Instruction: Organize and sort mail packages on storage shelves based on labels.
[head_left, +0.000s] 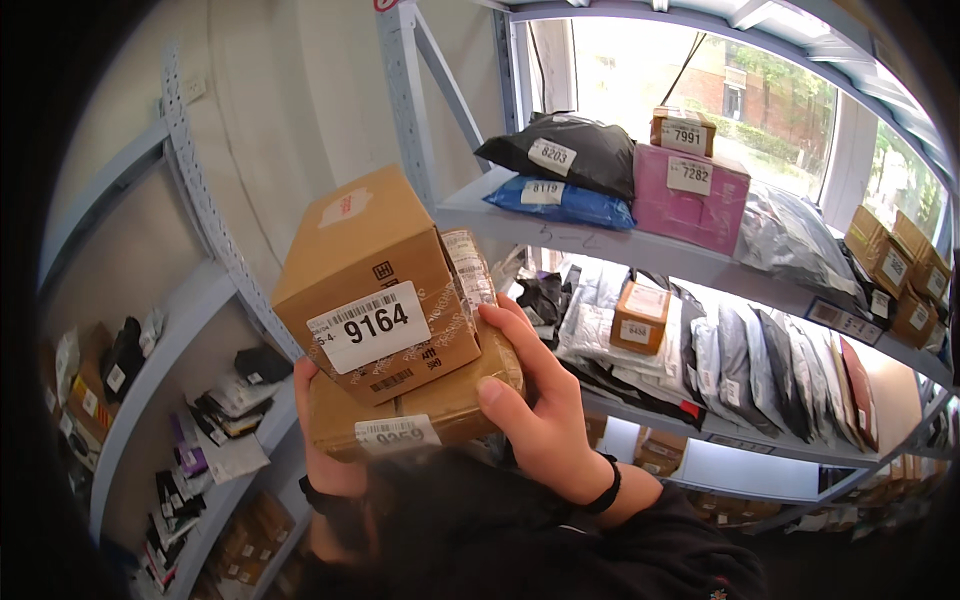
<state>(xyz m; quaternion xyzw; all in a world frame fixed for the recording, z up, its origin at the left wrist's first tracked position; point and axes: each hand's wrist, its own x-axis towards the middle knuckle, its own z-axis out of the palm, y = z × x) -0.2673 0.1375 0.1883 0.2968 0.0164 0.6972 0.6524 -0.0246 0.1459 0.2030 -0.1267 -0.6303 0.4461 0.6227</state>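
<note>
Several stacked cardboard boxes are held in front of my chest. On top lies a brown cardboard box (375, 285) with a white label, tilted to the left. Beneath it is a flatter taped cardboard box (457, 397), also labelled. A small package in clear wrap (469, 262) shows behind the upper box's right side. My right hand (536, 397) grips the stack from the right, thumb on the lower box and index finger by the wrapped package. My left hand (330, 450) supports the stack from the left; its fingers are mostly hidden by the boxes.
Ahead, a metal shelf (585, 240) holds a black bag parcel (570, 154), a blue bag parcel (562, 202) and a pink box (690, 199) with a small box (682, 131) on top. Upright bag parcels (750, 367) fill the shelf below. Another shelving unit (157, 367) curves along the left.
</note>
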